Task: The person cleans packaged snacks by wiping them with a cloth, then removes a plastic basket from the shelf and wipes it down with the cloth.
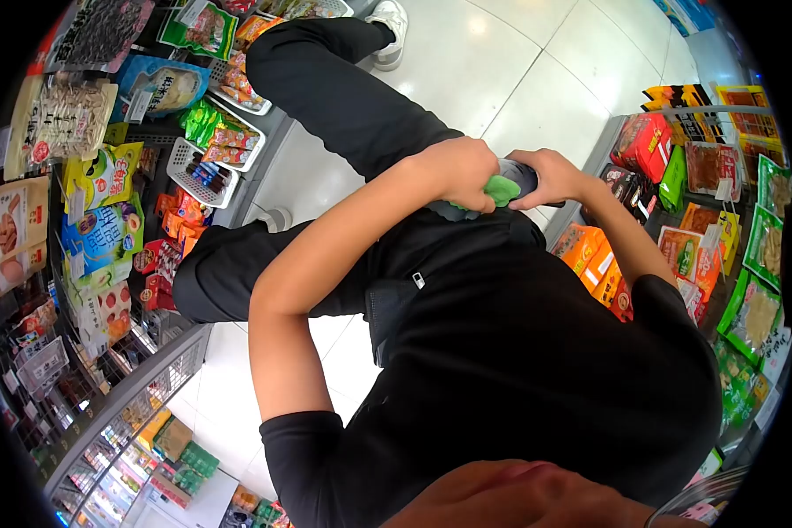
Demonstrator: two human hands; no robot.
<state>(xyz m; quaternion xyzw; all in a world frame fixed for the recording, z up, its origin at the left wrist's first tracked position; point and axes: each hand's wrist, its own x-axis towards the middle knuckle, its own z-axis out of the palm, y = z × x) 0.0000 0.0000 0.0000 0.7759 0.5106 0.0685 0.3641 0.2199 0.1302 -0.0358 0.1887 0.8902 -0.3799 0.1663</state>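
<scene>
My left hand [462,176] is closed around a crumpled green cloth [502,190], above my lap. Beside it, my right hand [550,176] grips a dark grey, rounded object [524,179], with thumb and fingers around its edge. The green cloth lies against this object. Its lower part and the fingertips of my left hand are partly hidden. Both hands are close together near the waist of my black trousers [352,106].
Racks of packaged snacks [101,238] stand on the left, with white baskets [204,173] of small packets. More snack packs [647,145] hang and lie on a rack at right. Pale floor tiles [537,88] extend beyond my legs. A white shoe [391,35] shows at the top.
</scene>
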